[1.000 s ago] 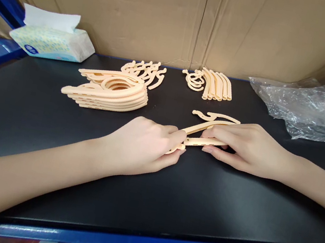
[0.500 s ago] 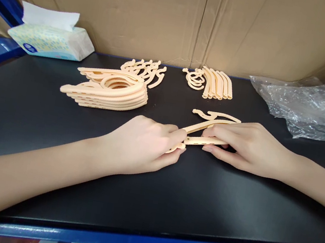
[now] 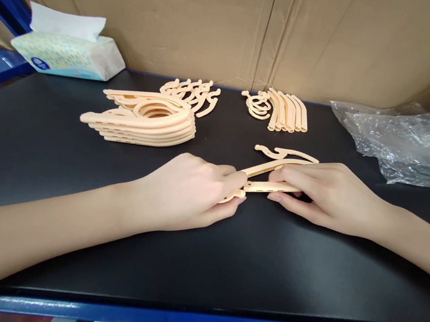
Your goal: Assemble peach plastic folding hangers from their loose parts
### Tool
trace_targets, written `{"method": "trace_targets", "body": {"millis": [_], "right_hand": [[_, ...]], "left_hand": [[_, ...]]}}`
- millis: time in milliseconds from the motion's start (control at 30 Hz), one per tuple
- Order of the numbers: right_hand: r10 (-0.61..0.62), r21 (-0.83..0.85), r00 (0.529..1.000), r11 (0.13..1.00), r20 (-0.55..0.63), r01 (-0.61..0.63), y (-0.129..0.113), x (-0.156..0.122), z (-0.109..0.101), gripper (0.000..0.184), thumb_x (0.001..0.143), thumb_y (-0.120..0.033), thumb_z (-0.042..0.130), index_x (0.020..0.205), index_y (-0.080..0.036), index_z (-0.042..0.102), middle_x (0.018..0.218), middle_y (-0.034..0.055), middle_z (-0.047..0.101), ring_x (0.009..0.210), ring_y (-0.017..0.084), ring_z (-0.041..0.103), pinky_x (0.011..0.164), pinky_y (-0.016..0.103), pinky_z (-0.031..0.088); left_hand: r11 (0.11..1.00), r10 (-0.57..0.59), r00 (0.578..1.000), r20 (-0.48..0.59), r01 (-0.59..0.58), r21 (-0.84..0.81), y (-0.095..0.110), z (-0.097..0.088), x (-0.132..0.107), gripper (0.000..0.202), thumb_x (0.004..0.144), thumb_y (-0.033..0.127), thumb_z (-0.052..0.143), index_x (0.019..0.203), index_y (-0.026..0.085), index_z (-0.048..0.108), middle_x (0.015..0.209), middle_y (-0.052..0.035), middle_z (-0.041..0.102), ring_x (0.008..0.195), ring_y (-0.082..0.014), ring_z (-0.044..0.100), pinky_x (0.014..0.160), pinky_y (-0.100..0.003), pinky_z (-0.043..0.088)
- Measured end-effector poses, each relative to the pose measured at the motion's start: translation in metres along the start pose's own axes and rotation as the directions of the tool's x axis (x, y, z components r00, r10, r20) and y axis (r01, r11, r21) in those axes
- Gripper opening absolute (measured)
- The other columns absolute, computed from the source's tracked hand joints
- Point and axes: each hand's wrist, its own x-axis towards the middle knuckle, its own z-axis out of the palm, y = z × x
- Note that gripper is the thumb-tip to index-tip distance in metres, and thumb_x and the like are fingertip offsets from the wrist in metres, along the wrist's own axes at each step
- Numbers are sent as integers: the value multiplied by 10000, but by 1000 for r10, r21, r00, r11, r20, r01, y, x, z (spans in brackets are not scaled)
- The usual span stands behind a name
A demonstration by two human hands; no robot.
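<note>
My left hand is closed in a pinch on a small cream plastic hanger hook, whose rounded end peeks out between the fingers. My right hand grips a cream plastic hanger arm between thumb and fingers. Another hanger arm runs just behind it and passes under the right fingers. The pieces come together at my left fingertips, which hide how they join. Just beyond the right hand, a loose curved hook piece lies on the black tabletop.
Stacked cream hangers lie at the left. Behind them are loose hooks. Farther right sit more hooks and a row of hanger arms. A tissue pack stands back left, a clear plastic bag back right, against cardboard.
</note>
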Motion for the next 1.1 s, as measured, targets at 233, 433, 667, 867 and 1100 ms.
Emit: {"method": "trace_targets", "body": {"millis": [233,433,667,867,1100], "right_hand": [[11,4,1000,1000,1,-11,1,-1,1,196,1001,-349,434,971,-207,565,918,25,697,735,149,633,604,268,381],[7,-4,1000,1000,2,-7,2,-2,1,200,1001,-353,432,965,-206,562,894,15,687,713,142,619,587,268,369],[16,9,1000,1000,7,-16,2,-2,1,198,1000,-353,439,967,-204,566,908,11,688,733,141,630,600,264,376],[9,9,1000,1000,2,-9,1,-2,2,202,998,-355,437,976,-206,572,914,23,700,736,150,639,604,268,381],[1,-10,1000,1000,-7,-2,1,0,1,196,1001,-345,429,947,-208,558,888,21,697,700,139,626,591,260,371]], "left_hand": [[1000,9,999,-32,-10,-1,-1,1,-1,205,960,253,439,777,181,501,695,31,592,497,-111,501,453,-271,213],[1000,3,1000,-10,-3,2,-1,0,0,213,962,262,445,776,180,507,706,31,602,498,-104,511,452,-272,219],[1000,-3,1000,3,3,-3,0,0,0,211,962,264,449,778,180,506,701,31,597,503,-111,512,454,-273,223],[1000,-7,1000,15,7,-2,0,-2,0,209,964,260,448,782,179,509,712,28,606,513,-112,519,462,-274,225],[1000,1,1000,5,-1,-6,0,-1,0,208,966,257,447,781,181,505,704,28,600,512,-123,515,463,-275,220]]}}
